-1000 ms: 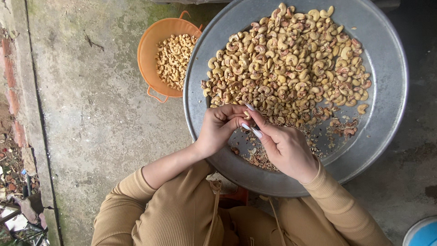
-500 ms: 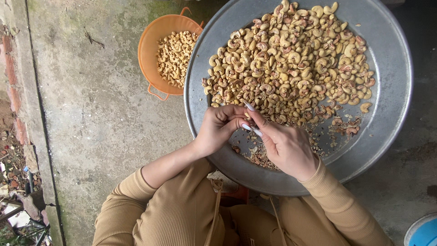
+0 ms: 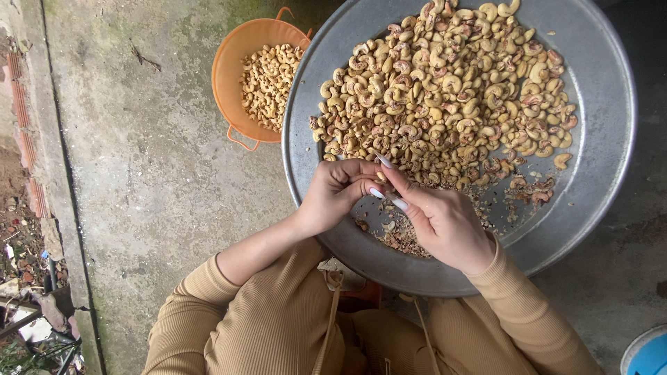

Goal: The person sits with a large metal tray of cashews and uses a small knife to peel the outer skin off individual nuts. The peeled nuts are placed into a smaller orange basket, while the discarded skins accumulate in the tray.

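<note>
A big round metal tray (image 3: 604,139) lies on the concrete floor with a heap of cashew nuts (image 3: 445,90) in brownish skins across its far half. My left hand (image 3: 337,194) and my right hand (image 3: 441,219) meet over the tray's near part, fingertips pinched together on one cashew nut (image 3: 381,177) that is mostly hidden between them. Under the hands lie peeled skin scraps (image 3: 403,239).
An orange plastic basket (image 3: 233,66) with pale peeled cashews (image 3: 267,83) stands left of the tray. Brick edging and debris run along the far left. A blue container's rim (image 3: 649,354) shows at the bottom right. My beige sleeves fill the bottom of the view.
Both hands stay pinched together at the same spot over the tray; only small finger shifts show.
</note>
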